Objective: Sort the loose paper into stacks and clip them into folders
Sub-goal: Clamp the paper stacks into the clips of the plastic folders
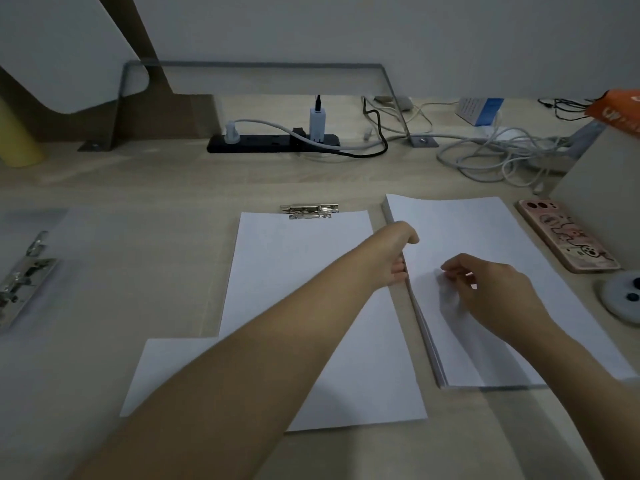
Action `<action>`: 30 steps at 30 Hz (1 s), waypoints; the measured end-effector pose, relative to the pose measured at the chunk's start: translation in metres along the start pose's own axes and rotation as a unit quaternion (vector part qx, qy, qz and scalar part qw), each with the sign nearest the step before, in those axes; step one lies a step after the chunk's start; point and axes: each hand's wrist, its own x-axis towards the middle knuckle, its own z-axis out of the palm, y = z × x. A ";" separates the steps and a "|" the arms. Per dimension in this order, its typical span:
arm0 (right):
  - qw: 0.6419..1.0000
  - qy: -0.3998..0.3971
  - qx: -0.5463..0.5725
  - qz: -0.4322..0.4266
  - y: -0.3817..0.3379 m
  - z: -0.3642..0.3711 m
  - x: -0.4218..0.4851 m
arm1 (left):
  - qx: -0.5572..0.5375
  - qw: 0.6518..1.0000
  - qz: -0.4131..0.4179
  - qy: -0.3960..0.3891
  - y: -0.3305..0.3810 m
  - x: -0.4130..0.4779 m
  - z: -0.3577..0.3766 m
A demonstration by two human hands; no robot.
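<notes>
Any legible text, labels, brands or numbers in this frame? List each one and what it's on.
No text here reads with certainty.
Orange bag: white lettering, blurred and cut off by the frame edge, unreadable.
Blue and white box: rows of print, too small to read.
Phone case: cartoon drawings, no words visible.
Paper stack and middle sheets: no print visible.

We look across a pale wood-grain desk (138,174) set against a plain grey-white wall (346,29) — the light is dim and flat. A thin grey frame (256,65) stands at the back, a black power strip (270,143) beneath it, white cables (502,157) tangled to its right.
</notes>
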 end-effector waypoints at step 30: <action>0.999 0.034 0.041 0.010 -0.009 0.012 -0.009 | -0.088 0.981 0.156 -0.080 -0.071 -0.004 0.004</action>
